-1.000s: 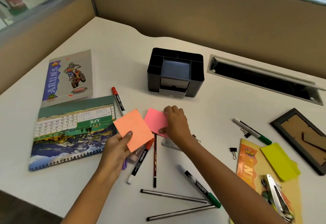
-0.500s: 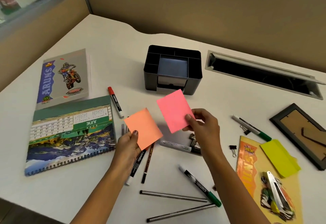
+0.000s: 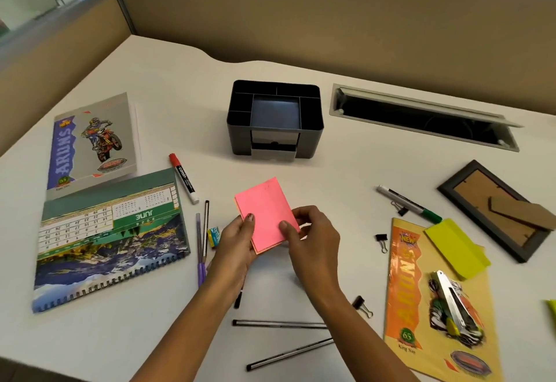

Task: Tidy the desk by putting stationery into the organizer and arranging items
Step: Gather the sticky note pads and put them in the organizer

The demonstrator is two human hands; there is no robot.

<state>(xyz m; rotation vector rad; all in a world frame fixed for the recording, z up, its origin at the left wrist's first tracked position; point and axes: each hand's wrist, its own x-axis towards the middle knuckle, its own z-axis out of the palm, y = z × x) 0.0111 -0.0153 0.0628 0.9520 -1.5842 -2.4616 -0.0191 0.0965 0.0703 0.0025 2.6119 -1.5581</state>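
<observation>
Above the desk's middle, a pink sticky-note pad (image 3: 266, 211) lies stacked on an orange pad whose edge (image 3: 261, 251) peeks out below. My left hand (image 3: 237, 241) grips the stack's left edge, thumb on top. My right hand (image 3: 311, 238) pinches its right edge. The black organizer (image 3: 275, 123) stands behind them, with several compartments and a small drawer. Loose stationery lies around: a red marker (image 3: 183, 181), a green marker (image 3: 409, 204), a purple pen (image 3: 200, 249), a yellow sticky pad (image 3: 455, 248), binder clips (image 3: 381, 240) and grey pens (image 3: 278, 323).
A desk calendar (image 3: 109, 238) and a notebook with a motorbike cover (image 3: 93, 139) lie at the left. An orange notebook (image 3: 421, 306) with a stapler (image 3: 454, 303) on it lies at the right, beside a dark photo frame (image 3: 496, 210). A cable slot (image 3: 421, 120) opens behind.
My hands came together: the pink pad in my right hand now lies on top of the orange pad in my left hand, both held as one stack.
</observation>
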